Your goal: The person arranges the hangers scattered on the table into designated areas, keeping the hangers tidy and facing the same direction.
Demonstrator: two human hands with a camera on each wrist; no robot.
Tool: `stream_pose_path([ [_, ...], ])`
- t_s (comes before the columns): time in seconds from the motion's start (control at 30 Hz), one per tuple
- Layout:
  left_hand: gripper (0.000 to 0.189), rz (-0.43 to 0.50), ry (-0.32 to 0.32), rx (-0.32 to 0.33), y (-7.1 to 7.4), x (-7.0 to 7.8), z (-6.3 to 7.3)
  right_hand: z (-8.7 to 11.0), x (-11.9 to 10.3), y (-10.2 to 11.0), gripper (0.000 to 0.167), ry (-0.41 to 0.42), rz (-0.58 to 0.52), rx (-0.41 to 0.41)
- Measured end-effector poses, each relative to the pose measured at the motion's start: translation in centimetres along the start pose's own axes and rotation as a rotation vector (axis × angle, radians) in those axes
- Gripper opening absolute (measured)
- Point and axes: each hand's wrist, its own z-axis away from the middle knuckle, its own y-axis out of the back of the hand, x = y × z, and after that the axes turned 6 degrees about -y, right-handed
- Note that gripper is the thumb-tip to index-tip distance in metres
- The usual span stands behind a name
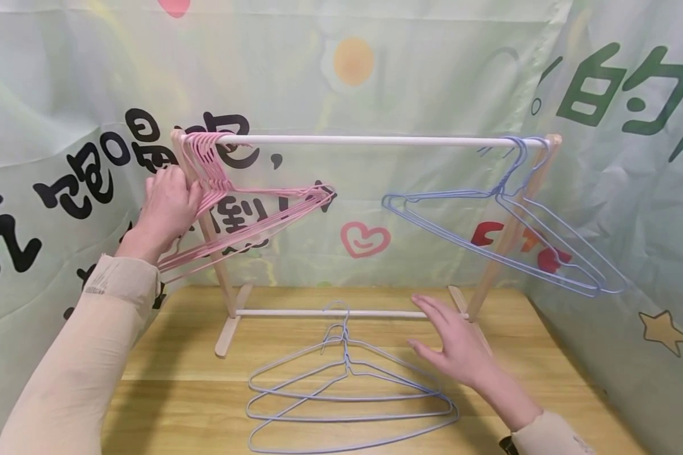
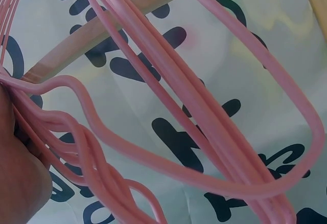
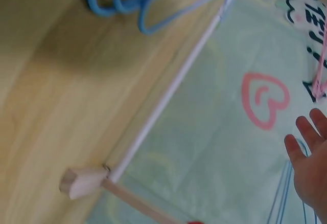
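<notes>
My left hand [image 1: 171, 202] grips a bundle of pink wire clothes hangers [image 1: 221, 185] at their shoulders, near the left end of a rack's white top rod [image 1: 364, 140]. Their hooks sit over that rod, bunched together. In the left wrist view, the pink hangers [image 2: 204, 106] run into the hand [image 2: 23, 168] at the left edge; most of its fingers are hidden there. Over the right side of some blue wire hangers [image 1: 347, 354], which overlap flat on the table, hovers my right hand [image 1: 458, 347], fingers extended and holding nothing.
Blue hangers [image 1: 499, 189] hang by the rod's right end. Wooden uprights [image 1: 501, 243] and a white lower bar [image 1: 387, 313] make up the rack, standing on a wooden table [image 1: 165, 379]. Printed cloth [image 1: 296, 69] surrounds the back and sides.
</notes>
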Motion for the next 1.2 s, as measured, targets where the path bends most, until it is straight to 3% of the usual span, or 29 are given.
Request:
stream_pose_path([
  [0.2,0.034,-0.001,-0.003,0.001,0.0,0.0,0.1,1.1,-0.8,-2.0,0.092,-0.086,-0.025,-0.200],
  [0.43,0.034,0.001,0.001,0.003,0.0,-0.1,0.0,1.8,-1.7,-3.5,0.103,-0.165,-0.083,-0.360],
  [0.77,0.034,-0.005,-0.005,0.009,0.0,-0.2,0.1,2.5,-1.7,-5.1,0.122,-0.196,-0.107,-0.529],
  [1.2,0.034,-0.010,-0.007,0.003,-0.1,-0.1,0.1,3.3,-1.5,-6.0,0.127,-0.265,-0.153,-0.687],
])
